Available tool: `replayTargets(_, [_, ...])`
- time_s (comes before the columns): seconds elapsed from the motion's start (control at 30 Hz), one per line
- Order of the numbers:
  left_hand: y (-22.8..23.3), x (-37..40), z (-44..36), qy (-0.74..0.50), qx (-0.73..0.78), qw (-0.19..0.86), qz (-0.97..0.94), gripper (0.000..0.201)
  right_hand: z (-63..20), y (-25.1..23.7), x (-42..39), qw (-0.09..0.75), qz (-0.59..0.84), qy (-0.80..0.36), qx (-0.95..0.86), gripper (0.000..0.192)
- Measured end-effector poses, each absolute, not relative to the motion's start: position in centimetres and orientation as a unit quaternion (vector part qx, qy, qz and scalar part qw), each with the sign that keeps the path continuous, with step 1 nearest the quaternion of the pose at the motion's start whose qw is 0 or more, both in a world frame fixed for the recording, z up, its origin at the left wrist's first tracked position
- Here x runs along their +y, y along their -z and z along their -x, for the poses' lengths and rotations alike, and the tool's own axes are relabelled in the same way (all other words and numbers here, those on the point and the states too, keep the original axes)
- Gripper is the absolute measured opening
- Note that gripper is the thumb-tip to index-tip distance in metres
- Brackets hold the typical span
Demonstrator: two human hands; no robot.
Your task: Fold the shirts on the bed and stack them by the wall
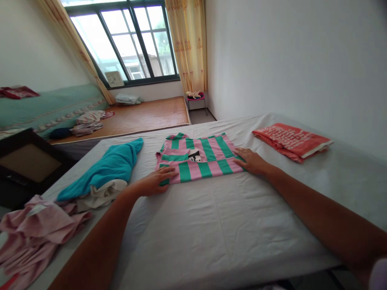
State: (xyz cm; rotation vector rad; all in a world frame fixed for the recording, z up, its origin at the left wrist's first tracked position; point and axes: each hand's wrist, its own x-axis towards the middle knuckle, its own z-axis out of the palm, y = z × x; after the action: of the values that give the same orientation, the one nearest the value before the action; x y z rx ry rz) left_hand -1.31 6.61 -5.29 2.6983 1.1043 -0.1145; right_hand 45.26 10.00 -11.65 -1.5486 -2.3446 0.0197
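Note:
A pink and green striped shirt (208, 155) lies partly folded on the white sheet (193, 225), its collar toward the far left and a black-and-white patch near its middle. My left hand (159, 179) rests flat on the near left corner of the shirt, fingers stretched out. On the shirt's right end lies my right hand (249, 160), palm down with fingers extended. Neither hand grips the fabric.
Right of the shirt is a folded red cloth (292, 139). At left lie a turquoise garment (109, 167), an off-white cloth (104, 193) and a crumpled pink garment (39, 229). Beyond stand a second bed (151, 112) and a small stool (196, 97); a wall (290, 60) borders the right.

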Motion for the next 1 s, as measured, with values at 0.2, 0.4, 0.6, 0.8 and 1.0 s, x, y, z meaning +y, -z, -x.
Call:
replayTargets(0.2, [4.3,6.6,2.4,-0.014,0.424,0.095,-0.900,0.065,-43.8,10.4,9.5,0.282,0.521,-0.018,-0.806,0.046])
replayTargets(0.4, [1.8,5.1,2.2,0.025,0.372,0.201,-0.906,0.048,-44.9,8.0,8.6,0.258,0.544,-0.188,-0.776,0.046])
replayTargets(0.6, [1.2,4.7,1.5,-0.003,0.360,0.304,-0.882,0.040,-44.7,7.4,8.4,0.218,0.536,-0.064,-0.813,0.040])
replayTargets(0.8, [7.3,7.2,-2.2,-0.131,0.415,0.097,-0.895,0.049,-33.5,7.7,5.9,0.149,0.285,-0.052,-0.945,0.046])
replayTargets(1.0, [9.4,7.7,-0.8,-0.054,0.472,0.056,-0.878,0.057,-33.7,10.2,10.5,0.088,0.312,-0.083,-0.942,0.054])
